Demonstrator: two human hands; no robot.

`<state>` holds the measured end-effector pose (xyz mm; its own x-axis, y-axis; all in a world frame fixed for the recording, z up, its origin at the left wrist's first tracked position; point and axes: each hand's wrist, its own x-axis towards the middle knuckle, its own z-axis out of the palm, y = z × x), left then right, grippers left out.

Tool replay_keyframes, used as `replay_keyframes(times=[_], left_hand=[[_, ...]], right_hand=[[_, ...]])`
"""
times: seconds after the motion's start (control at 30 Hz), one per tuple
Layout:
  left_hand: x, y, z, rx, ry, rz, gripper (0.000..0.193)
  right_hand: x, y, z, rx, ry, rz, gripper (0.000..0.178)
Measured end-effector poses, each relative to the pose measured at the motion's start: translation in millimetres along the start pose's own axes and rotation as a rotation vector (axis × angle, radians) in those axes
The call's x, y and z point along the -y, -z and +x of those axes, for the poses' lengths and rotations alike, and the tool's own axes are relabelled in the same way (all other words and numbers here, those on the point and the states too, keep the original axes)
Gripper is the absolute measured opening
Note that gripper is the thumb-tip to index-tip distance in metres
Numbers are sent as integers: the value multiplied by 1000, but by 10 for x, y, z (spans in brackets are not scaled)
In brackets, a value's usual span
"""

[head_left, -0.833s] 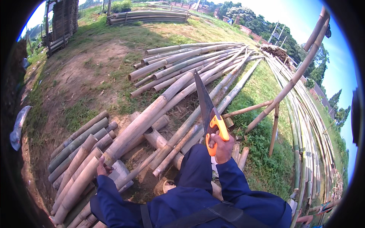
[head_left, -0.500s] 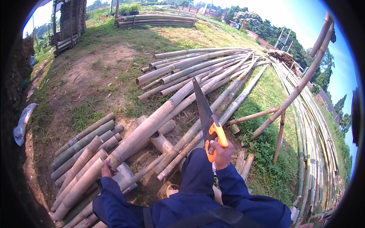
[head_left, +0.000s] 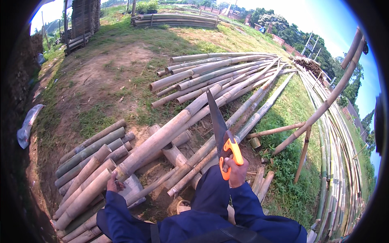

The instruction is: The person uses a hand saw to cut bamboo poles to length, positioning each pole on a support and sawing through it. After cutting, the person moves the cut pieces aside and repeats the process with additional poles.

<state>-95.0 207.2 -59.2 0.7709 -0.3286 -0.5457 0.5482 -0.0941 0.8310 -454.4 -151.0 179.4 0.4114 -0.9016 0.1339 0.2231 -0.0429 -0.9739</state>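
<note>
My right hand is closed around the orange handle of a handsaw. Its dark blade points up and away, with the tip over the bamboo poles. At the near end of a thick bamboo pole, my left hand grips with its fingers curled; the pole's edge partly hides the grip. That pole slants from the lower left toward the far stack, crossing a short bamboo piece lying under it. Several cut bamboo lengths lie piled beside my left hand.
Long bamboo poles fan out ahead. At right, a slanted bamboo post and its braces stand before another long row of poles. A plastic bag lies far left. Beyond is a low bamboo stack.
The whole view has shifted slightly, so the scene sits a little farther right and lower. Both hands keep their places, the saw still raised in the right one.
</note>
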Motion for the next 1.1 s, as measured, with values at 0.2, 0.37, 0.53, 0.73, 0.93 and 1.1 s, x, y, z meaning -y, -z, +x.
replay_keyframes(times=[0.2, 0.37, 0.53, 0.73, 0.93, 1.1], left_hand=[[16, -23, 62, 123, -77, 59, 66], [-100, -66, -129, -48, -341, 143, 54], [-370, -283, -518, -13, -417, 295, 67], [-696, -87, -838, 40, -453, 496, 95], [-627, 787, -565, 107, -425, 239, 53], [-165, 1835, -584, 2, -384, 220, 69]], right_hand=[[37, 81, 48, -15, 55, 1, 9], [127, -158, -57, -40, 13, 32, 6], [53, -14, -157, 52, 67, 19, 10], [65, -220, -213, 68, 44, -10, 8], [99, -220, -217, 85, 22, -16, 9], [68, -398, -190, 90, 38, -83, 7]])
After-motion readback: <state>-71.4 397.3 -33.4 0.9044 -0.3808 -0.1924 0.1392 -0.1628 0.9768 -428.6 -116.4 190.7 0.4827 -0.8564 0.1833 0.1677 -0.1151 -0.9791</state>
